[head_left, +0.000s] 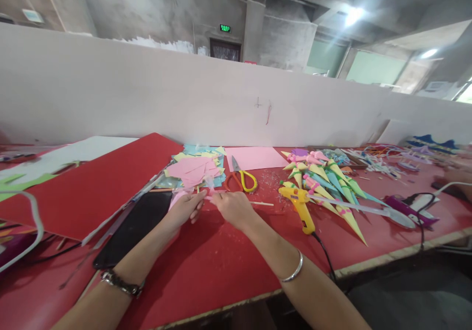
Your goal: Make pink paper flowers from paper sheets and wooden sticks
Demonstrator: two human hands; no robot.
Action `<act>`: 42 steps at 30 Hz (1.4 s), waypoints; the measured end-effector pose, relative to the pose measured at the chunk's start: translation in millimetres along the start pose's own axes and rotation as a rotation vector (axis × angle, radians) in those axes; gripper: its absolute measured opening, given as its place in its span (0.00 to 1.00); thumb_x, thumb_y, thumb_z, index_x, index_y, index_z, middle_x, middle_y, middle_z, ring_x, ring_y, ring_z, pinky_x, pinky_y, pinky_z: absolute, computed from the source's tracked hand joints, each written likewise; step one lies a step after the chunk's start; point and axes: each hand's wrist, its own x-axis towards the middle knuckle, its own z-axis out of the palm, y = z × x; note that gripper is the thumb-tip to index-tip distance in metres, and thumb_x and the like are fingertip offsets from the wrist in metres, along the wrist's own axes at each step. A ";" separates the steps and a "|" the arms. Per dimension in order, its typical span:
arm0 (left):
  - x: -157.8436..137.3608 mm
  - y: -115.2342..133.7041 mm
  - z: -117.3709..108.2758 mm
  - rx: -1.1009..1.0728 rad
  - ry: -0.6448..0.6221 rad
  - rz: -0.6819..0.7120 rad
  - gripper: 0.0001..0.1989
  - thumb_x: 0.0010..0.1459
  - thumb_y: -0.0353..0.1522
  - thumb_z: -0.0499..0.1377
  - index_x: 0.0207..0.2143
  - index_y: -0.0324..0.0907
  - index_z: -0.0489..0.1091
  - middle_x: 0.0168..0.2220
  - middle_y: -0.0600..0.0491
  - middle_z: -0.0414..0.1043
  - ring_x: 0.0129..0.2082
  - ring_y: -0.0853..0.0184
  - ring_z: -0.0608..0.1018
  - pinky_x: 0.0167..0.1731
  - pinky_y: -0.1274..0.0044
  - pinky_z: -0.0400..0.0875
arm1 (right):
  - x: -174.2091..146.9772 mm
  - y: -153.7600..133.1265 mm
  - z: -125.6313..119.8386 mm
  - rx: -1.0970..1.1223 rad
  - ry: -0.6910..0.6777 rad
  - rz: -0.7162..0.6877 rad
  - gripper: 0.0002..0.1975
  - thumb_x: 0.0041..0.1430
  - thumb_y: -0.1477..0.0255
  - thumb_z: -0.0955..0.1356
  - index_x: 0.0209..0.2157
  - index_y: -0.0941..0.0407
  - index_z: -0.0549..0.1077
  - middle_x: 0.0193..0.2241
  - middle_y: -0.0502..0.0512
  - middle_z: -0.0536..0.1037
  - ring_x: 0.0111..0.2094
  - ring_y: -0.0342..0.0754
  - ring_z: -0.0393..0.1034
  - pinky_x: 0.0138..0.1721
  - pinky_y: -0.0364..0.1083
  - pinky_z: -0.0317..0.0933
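My left hand [186,208] is closed in a pinch at the middle of the red table. Close beside it, my right hand [233,207] is closed too, knuckles up. A narrow pink paper strip [207,198] runs between the fingers of both hands. Pink paper [177,197] also shows just behind the left hand. A thin pale stick [262,203] sticks out past the right hand; whether it is held or lies on the table I cannot tell. Beyond the hands, a pile of cut pink paper pieces [193,170] lies over yellow and blue ones.
Scissors [246,181] with red and yellow handles lie behind my right hand. A yellow glue gun [303,212] and several paper cones [332,187] are to the right. Left are a black phone-like slab [136,229] and a red sheet [99,187]. A white partition [165,94] stands behind.
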 end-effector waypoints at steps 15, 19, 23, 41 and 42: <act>-9.2 16.1 -10.1 0.304 0.099 0.329 0.18 0.50 0.42 0.49 0.15 0.42 0.62 0.15 0.59 0.62 0.19 0.71 0.65 0.22 0.80 0.56 | 0.2 0.9 0.6 0.025 -0.078 0.027 0.17 0.64 0.67 0.52 0.38 0.60 0.67 0.28 0.60 0.78 0.29 0.49 0.74 0.28 0.42 0.62; -6.6 12.6 -9.1 0.257 0.074 0.249 0.20 0.50 0.44 0.48 0.13 0.42 0.59 0.09 0.61 0.56 0.13 0.73 0.61 0.18 0.80 0.54 | -0.1 2.8 0.5 0.038 -0.059 0.048 0.18 0.63 0.64 0.52 0.39 0.59 0.67 0.28 0.58 0.78 0.29 0.49 0.74 0.28 0.43 0.62; -1.4 4.7 -6.4 0.192 0.080 0.138 0.22 0.49 0.46 0.46 0.11 0.43 0.57 0.05 0.61 0.54 0.08 0.74 0.59 0.14 0.81 0.54 | 1.6 2.7 2.8 0.032 -0.024 0.083 0.20 0.63 0.62 0.52 0.37 0.58 0.69 0.28 0.58 0.78 0.30 0.50 0.74 0.26 0.43 0.61; 1.4 -1.3 -3.5 0.011 0.008 -0.001 0.20 0.47 0.46 0.48 0.11 0.44 0.52 0.03 0.63 0.50 0.05 0.76 0.57 0.09 0.82 0.51 | -1.0 -0.1 2.8 0.020 0.055 0.073 0.22 0.63 0.62 0.52 0.32 0.57 0.71 0.26 0.55 0.78 0.28 0.44 0.72 0.24 0.39 0.55; 1.7 -1.6 -3.7 0.011 -0.001 0.001 0.20 0.46 0.46 0.48 0.11 0.44 0.52 0.03 0.63 0.50 0.05 0.76 0.57 0.09 0.82 0.51 | -1.0 0.0 2.7 0.019 0.052 0.071 0.22 0.63 0.62 0.52 0.32 0.57 0.71 0.26 0.55 0.78 0.28 0.44 0.73 0.24 0.39 0.55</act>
